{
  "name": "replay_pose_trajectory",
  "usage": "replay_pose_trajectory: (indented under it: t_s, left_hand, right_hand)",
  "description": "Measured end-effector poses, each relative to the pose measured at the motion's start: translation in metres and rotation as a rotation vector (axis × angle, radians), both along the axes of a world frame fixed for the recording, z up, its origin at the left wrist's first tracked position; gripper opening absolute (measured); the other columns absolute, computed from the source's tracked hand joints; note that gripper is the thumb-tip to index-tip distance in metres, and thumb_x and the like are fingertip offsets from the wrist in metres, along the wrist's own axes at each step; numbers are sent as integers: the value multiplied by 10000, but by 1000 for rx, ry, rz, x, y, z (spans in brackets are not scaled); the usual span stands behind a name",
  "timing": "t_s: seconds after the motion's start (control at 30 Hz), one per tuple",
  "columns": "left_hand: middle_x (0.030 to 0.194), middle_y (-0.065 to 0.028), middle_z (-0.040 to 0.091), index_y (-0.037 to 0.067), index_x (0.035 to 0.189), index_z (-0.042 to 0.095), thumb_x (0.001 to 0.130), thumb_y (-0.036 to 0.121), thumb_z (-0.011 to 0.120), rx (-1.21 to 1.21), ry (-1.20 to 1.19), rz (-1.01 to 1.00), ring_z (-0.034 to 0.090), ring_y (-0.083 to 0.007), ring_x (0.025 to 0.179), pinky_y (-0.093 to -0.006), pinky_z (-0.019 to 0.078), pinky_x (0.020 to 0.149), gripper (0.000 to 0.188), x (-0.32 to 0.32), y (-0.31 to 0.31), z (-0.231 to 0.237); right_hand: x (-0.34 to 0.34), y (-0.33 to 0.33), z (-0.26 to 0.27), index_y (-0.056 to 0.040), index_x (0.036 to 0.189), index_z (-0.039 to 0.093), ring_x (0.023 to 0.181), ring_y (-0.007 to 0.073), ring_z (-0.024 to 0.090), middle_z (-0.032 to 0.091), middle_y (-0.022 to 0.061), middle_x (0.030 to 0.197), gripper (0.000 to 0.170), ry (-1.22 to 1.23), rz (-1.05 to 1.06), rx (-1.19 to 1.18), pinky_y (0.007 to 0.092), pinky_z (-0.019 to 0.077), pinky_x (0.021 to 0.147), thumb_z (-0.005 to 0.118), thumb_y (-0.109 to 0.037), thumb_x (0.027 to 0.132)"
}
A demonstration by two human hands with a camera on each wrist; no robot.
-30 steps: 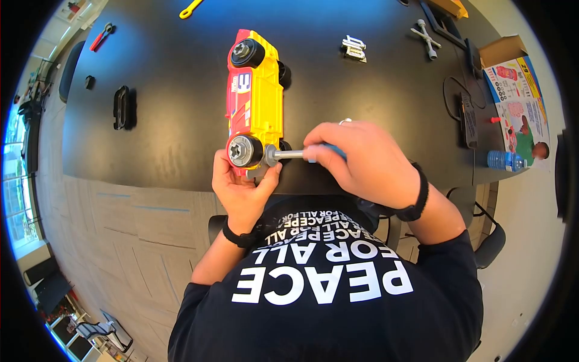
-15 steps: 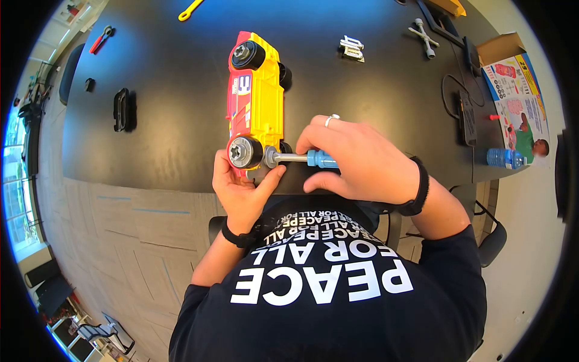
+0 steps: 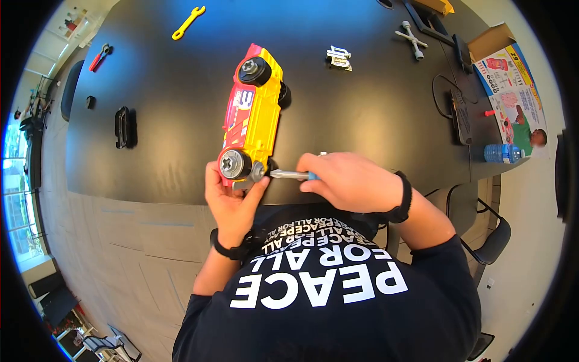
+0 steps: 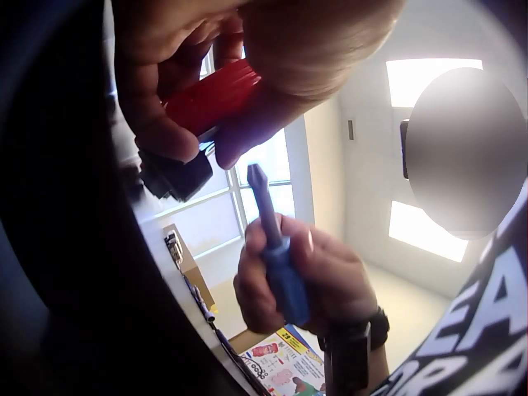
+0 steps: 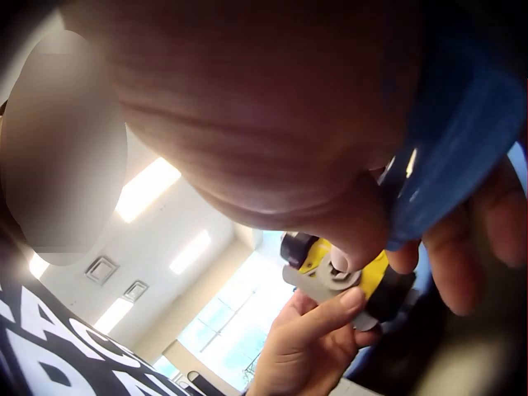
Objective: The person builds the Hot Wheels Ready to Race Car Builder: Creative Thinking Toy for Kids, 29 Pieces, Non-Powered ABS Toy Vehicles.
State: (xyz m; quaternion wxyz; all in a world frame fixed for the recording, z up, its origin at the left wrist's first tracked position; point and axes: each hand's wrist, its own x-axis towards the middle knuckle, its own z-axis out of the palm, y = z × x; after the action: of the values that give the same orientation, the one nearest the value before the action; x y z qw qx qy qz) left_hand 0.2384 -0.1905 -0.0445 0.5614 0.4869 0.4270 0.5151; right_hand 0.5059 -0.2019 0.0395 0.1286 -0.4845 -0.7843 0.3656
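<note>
A red and yellow toy car [image 3: 256, 114] lies on its side, black wheels showing. At its near end the left hand [image 3: 234, 202] grips the body, thumb by a round grey part [image 3: 257, 171]; that part also shows in the right wrist view [image 5: 337, 279]. The right hand [image 3: 356, 183] holds a screwdriver [image 3: 291, 174] with a blue handle. Its bare tip is just right of the grey part, apart from it. In the left wrist view the blue screwdriver [image 4: 285, 276] points up toward the left hand [image 4: 322, 41], which grips the red body [image 4: 216, 99].
On the dark table [image 3: 362, 114] are a yellow wrench [image 3: 189, 23], a red-handled tool [image 3: 100, 58], a black tray-like part [image 3: 122, 128], a chrome part [image 3: 339, 58] and a grey cross wrench [image 3: 412, 41]. A water bottle [image 3: 502, 154] and printed box [image 3: 512, 90] stand right.
The screwdriver has come out of the grey part and back to the right. The right hand has closed round its handle again. The car has tilted slightly, its near end shifting left.
</note>
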Motion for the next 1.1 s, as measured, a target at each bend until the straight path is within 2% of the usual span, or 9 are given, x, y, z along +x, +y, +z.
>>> replay_pose_trajectory:
  t_s: [0.17,0.23,0.37,0.43,0.53,0.67,0.8,1.0,1.1]
  left_hand:
    - [1332,-72,654,24,1328,561,902,-112,832,174,147,-89,651,-157,1215,-356,551,1076,523,-35,11,18]
    - [1362,-105,673,29,1331,570,922,-101,816,288,326,-125,672,-182,1235,-369,549,1093,494,-45,20,22]
    - [1375,-163,728,31,1216,610,909,-74,810,568,552,-229,692,-250,1189,-388,549,1053,381,-44,36,40]
    - [1360,-184,778,40,1102,618,763,-167,732,696,727,-277,677,-391,1132,-438,567,978,413,-38,37,54]
    - [1356,-135,782,43,1016,629,763,-142,702,775,806,-293,676,-376,1112,-455,554,974,322,-36,41,55]
    - [1340,-112,779,43,940,635,838,-64,697,918,969,-360,684,-338,1112,-466,538,997,160,-36,41,63]
    - [1348,-106,768,37,937,636,867,-30,692,904,978,-413,684,-337,1135,-482,542,1025,112,-36,47,62]
    - [1480,-142,725,1,986,640,915,-93,628,813,1018,-561,656,-370,1391,-563,466,1268,118,-33,68,65]
    - [1467,-157,727,-5,1012,659,895,-100,643,812,1003,-589,658,-384,1384,-570,470,1257,151,-28,76,71]
  right_hand:
    - [67,8,-14,-61,1098,632,921,448,723,722,201,908,145,91,-392,193,512,556,796,732,-123,1014]
    - [92,26,-9,-44,1007,625,990,416,724,750,176,996,188,-70,-604,196,473,555,845,789,-130,973]
    - [126,75,-32,-42,1231,696,1195,418,695,733,216,1278,305,-25,-560,420,472,551,1007,815,-135,966]
    - [128,98,-43,-50,1343,713,1285,422,677,709,233,1404,395,31,-487,507,470,544,1080,815,-133,970]
    - [119,124,-53,-134,1551,654,1453,417,601,567,205,1661,581,-75,-418,466,467,517,1197,786,-98,987]
    - [114,133,-51,-170,1554,659,1443,408,609,585,192,1645,581,-187,-340,439,468,528,1189,776,-98,990]
    - [126,124,-51,-74,1205,703,1082,427,684,679,169,1206,349,-217,-448,488,530,565,904,872,-192,924]
    - [130,86,-50,-64,1045,716,1126,408,701,632,146,1373,321,-293,-521,469,508,586,931,941,-198,859]
    - [139,83,-55,-71,1077,700,1190,408,698,604,134,1451,327,-215,-528,493,499,586,964,932,-135,856]
